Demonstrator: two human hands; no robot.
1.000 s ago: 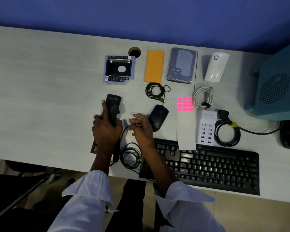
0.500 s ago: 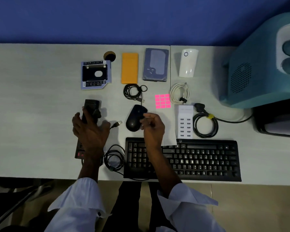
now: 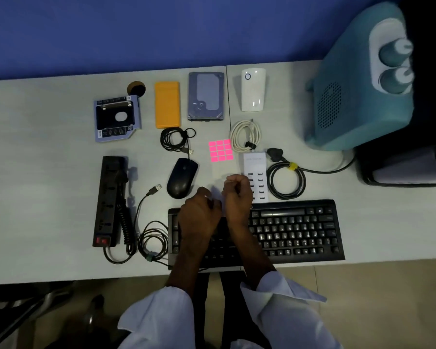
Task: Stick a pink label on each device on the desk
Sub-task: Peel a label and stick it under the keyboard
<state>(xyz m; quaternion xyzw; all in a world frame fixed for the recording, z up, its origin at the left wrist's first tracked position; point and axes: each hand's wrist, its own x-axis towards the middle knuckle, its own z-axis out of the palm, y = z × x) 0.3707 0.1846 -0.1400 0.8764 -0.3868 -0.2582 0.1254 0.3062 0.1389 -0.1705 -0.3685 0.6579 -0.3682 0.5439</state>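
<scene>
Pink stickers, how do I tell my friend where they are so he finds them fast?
Start at the long black keyboard at the front of the desk. Beyond its top edge, between the black mouse and the white charger with rows of ports, lies the sheet of pink stickers. It is the only bright pink thing, a grid of little squares.

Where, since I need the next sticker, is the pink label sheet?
Head view: the pink label sheet lies mid-desk, with the black mouse left of it and the white charger right of it.
</scene>
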